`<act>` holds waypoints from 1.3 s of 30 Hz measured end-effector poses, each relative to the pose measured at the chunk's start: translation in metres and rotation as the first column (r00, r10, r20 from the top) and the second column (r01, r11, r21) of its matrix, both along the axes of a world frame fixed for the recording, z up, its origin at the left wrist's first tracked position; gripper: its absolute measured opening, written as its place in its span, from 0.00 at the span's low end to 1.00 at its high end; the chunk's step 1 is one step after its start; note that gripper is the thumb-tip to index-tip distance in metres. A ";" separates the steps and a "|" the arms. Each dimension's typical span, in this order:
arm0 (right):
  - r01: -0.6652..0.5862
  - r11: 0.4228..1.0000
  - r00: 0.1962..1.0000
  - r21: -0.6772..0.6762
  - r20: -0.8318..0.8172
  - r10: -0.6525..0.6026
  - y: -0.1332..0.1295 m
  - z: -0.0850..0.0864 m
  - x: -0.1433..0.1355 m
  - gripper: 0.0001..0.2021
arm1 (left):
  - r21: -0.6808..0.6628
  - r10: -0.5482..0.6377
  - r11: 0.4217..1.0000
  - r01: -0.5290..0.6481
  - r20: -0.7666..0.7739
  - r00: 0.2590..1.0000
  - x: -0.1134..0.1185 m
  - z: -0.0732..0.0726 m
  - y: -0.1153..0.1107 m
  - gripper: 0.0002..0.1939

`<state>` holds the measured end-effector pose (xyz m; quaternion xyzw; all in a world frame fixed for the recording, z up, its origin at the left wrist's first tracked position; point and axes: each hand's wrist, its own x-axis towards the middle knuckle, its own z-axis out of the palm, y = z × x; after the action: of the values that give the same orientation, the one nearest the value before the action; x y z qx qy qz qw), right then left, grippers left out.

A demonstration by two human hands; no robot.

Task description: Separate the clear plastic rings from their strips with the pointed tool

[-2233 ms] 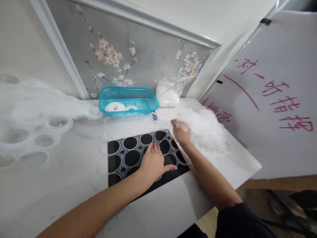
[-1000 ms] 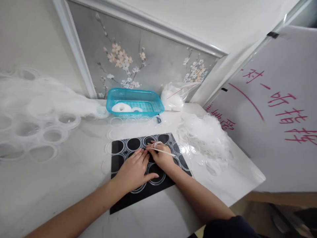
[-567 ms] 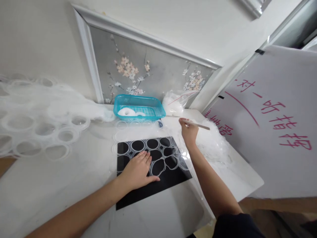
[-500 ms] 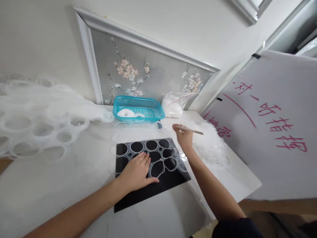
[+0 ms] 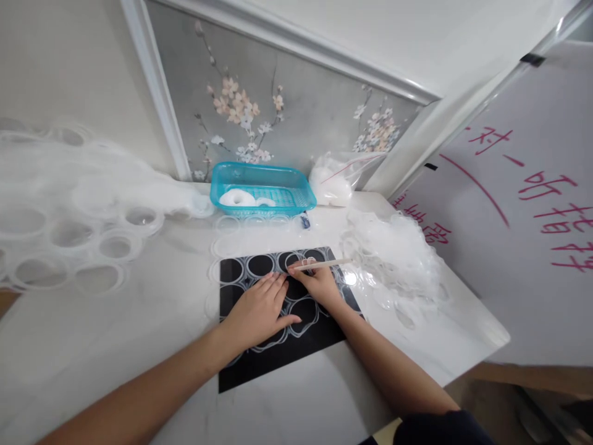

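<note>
Best to pin clear ring sheet (image 5: pixel 273 267) flat over black mat (image 5: pixel 245 372), short of front edge of desk (image 5: pixel 301 402), with left hand (image 5: pixel 259 309), fingers flat and nearly together, keeping pale stick (image 5: pixel 336 263), pinched in fingers of right hand (image 5: pixel 322 287), low and light to avoid snagging rims. Thin, glossy, probably slippery plastic in round cells. Outward: crumpled filmy heap (image 5: pixel 393 262) toward desk's right corner, slotted blue basket (image 5: pixel 273 176) by back edge.
</note>
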<state>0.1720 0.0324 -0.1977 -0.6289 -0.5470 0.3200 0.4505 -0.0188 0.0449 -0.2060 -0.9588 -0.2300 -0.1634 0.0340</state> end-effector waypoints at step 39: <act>-0.035 0.991 0.961 0.130 0.276 -0.003 -0.010 -0.001 -0.007 0.07 | -0.163 -0.035 0.986 0.037 0.016 0.999 0.002 0.008 0.005 0.40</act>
<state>0.1651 0.0226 -0.1989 -0.6314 -0.6296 0.1957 0.4082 -0.0171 0.0502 -0.1977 -0.9613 -0.2253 -0.1507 -0.0492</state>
